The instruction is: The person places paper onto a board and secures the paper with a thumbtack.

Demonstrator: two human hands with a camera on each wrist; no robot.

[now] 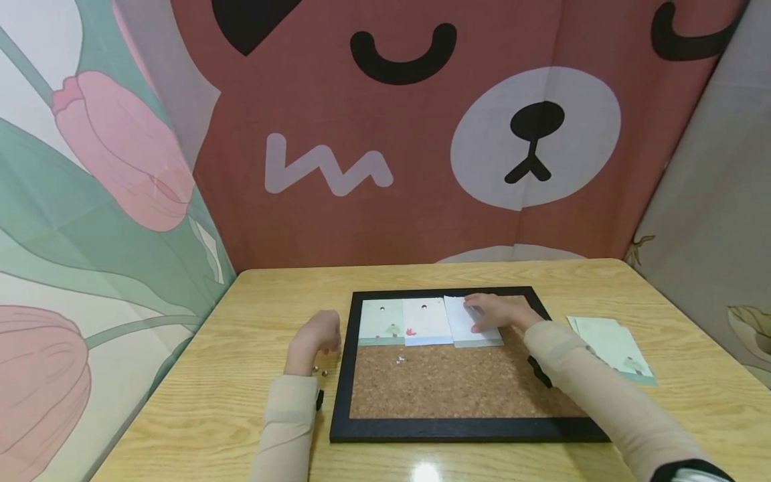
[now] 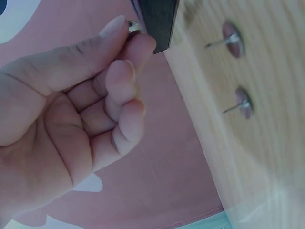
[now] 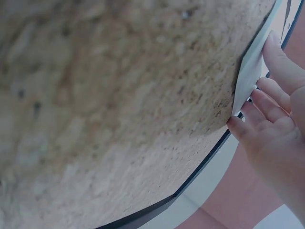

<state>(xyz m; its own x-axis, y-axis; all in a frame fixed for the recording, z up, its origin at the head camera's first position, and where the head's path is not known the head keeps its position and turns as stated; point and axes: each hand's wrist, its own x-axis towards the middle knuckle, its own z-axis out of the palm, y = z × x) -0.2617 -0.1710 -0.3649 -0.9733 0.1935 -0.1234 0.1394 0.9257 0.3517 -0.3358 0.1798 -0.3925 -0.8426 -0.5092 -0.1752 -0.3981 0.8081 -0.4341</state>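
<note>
My left hand [image 1: 319, 333] is just left of a black-framed cork board [image 1: 440, 388]. Between its thumb and index fingertip it pinches a shiny thumbtack [image 2: 134, 26], mostly covered by the fingers. Two more thumbtacks [image 2: 233, 40] lie point up on the table by that hand. On the board's upper right, my right hand [image 1: 496, 312] presses a pale note sheet [image 1: 466, 336] with its thumb and fingers spread over it. Beside that sheet are a pale green note [image 1: 381, 325] and a white note [image 1: 429, 328], each with a tack near its top edge.
A small stack of pale green notes [image 1: 614, 348] lies on the wooden table [image 1: 205, 402], right of the board. Some tiny whitish bits [image 1: 401, 360] sit on the cork below the notes. Printed fabric hangs behind the table and at its sides.
</note>
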